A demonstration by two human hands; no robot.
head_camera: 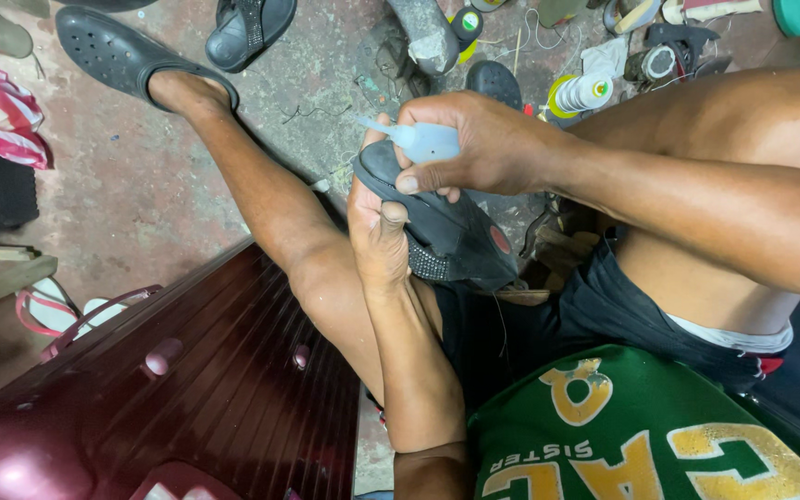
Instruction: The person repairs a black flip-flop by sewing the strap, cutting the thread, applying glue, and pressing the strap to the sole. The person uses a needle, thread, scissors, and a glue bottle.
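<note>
Squeezing glue bottle (426, 141), right hand (483, 148) fingers clamped round it; left hand (377, 231) grips black shoe (451, 231). Risk: nozzle, pointing 10 o'clock, drips on thumb.

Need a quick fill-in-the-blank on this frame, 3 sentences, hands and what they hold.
1. The right hand grips a small translucent ____ with a pointed nozzle.
2. The left hand holds a dark ____ against the knee.
3. The maroon suitcase stands at the person's ____ side.

Missing words: bottle; shoe; left
</note>
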